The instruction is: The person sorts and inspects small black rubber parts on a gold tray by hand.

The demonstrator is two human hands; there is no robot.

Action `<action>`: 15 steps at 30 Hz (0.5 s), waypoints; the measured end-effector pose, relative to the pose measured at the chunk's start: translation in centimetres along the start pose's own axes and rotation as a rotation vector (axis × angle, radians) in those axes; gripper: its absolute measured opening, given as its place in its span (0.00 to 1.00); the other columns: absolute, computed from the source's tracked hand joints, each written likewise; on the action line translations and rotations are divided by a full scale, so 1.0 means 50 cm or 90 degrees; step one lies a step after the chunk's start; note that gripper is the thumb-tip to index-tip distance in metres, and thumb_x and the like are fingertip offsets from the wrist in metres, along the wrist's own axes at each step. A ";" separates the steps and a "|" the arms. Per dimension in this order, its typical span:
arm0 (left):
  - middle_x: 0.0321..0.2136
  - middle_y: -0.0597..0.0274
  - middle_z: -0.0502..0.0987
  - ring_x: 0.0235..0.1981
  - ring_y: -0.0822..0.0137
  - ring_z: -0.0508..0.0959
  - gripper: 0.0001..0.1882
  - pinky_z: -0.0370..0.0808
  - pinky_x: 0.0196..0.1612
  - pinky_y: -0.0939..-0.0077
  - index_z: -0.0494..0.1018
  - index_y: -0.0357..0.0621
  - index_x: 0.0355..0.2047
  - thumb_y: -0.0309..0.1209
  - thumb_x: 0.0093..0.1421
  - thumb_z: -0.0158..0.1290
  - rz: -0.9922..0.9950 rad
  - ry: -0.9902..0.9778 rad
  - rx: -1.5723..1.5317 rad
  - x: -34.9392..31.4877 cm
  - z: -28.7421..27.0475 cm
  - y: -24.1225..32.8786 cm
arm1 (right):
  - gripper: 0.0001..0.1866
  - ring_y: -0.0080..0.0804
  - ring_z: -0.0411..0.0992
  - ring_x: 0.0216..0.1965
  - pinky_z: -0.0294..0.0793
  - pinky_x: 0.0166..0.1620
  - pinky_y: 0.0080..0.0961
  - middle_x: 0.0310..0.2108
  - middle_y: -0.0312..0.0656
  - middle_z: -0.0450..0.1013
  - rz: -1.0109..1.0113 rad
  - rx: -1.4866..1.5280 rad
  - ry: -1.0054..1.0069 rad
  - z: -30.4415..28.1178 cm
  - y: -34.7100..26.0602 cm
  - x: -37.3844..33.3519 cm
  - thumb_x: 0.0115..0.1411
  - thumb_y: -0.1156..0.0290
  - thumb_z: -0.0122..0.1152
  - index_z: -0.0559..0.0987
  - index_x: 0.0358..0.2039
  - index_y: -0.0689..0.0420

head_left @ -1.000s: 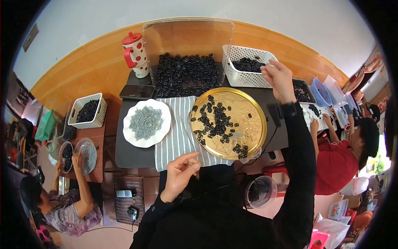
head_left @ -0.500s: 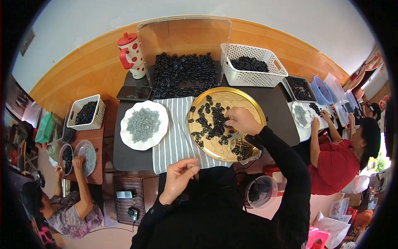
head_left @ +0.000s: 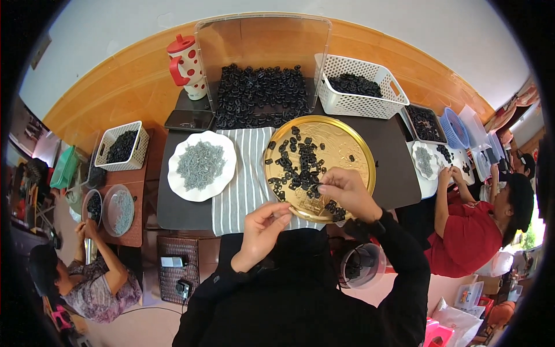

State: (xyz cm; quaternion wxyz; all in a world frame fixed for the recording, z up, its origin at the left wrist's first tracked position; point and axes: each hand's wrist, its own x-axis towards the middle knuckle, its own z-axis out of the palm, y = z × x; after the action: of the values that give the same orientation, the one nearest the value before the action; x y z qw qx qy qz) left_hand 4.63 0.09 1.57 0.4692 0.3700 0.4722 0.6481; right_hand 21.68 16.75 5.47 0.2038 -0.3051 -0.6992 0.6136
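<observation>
My right hand [head_left: 351, 195] is over the front of a round gold tray [head_left: 355, 144], its thumb and forefinger pinched on a small black plastic part. Loose black plastic parts [head_left: 302, 168] lie scattered across the tray. Just off the tray's front left rim, above the striped cloth [head_left: 245, 191], my left hand [head_left: 263, 234] has its thumb and forefinger together. Whatever lies between those fingertips is too small to make out. Left of the cloth, a scalloped white plate [head_left: 176, 188] holds a heap of small grey pieces [head_left: 199, 165].
A clear bin [head_left: 263, 23] of black parts and a white basket [head_left: 364, 107] stand along the back of the dark table [head_left: 399, 179]. A red-dotted tumbler [head_left: 191, 66] and a phone [head_left: 189, 120] are at back left. Co-workers sit left [head_left: 98, 295] and right [head_left: 471, 231].
My right hand has come back toward me over the tray, closer to my left hand. My left hand has risen forward to the tray's edge. The whole view has shifted slightly.
</observation>
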 end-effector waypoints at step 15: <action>0.30 0.63 0.73 0.26 0.77 0.72 0.09 0.69 0.30 0.86 0.77 0.34 0.38 0.16 0.56 0.52 0.037 0.010 -0.016 0.009 0.004 -0.002 | 0.05 0.29 0.68 0.26 0.65 0.30 0.22 0.25 0.41 0.69 -0.194 -0.138 0.024 0.089 0.028 -0.089 0.52 0.81 0.60 0.76 0.32 0.64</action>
State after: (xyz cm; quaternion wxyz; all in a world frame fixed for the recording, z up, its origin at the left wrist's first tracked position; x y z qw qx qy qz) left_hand 4.71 0.59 1.54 0.4509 0.3726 0.4571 0.6700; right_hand 22.28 10.56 3.75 0.2733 -0.2275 -0.7952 0.4911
